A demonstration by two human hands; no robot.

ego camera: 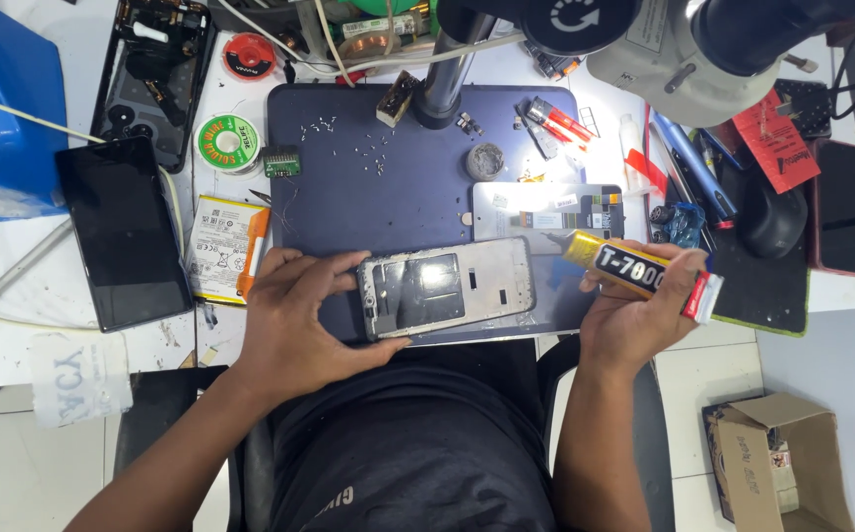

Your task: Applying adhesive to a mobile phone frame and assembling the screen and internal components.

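Microscope (703, 39) head cut off by top edge — blurred. Cardboard box (777, 463) cropped at bottom. Loose screws (348, 138) on mat — too small to tell type.

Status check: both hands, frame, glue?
Left hand grips phone frame by its left end. Right hand holds glue tube, nozzle at frame's right edge. Nothing between them.

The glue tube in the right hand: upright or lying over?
Lying over. The glue tube sits nearly level in the right hand, nozzle pointing left toward the phone frame that the left hand steadies.
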